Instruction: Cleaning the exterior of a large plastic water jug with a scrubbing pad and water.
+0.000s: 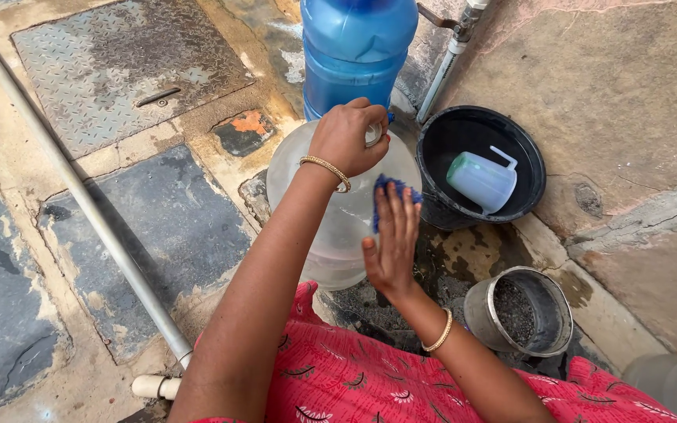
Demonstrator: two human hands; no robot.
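Against clear jug [331, 227], right hand [391, 243] pressing blue scrubber [389, 192], bucket [440, 200] beside

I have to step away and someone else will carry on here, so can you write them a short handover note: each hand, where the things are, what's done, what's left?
Left hand: gripping the neck of the clear water jug, steadying it upright on the ground.
Right hand: pressing a blue scrubber flat against the jug's side.
Nearby: blue water jug behind; black tub with a plastic mug inside, to the right; steel pot of dark gritty stuff near the right wrist.
Done: cannot tell how much is scrubbed.
Left: probably the rest of the jug's outside, then a rinse.
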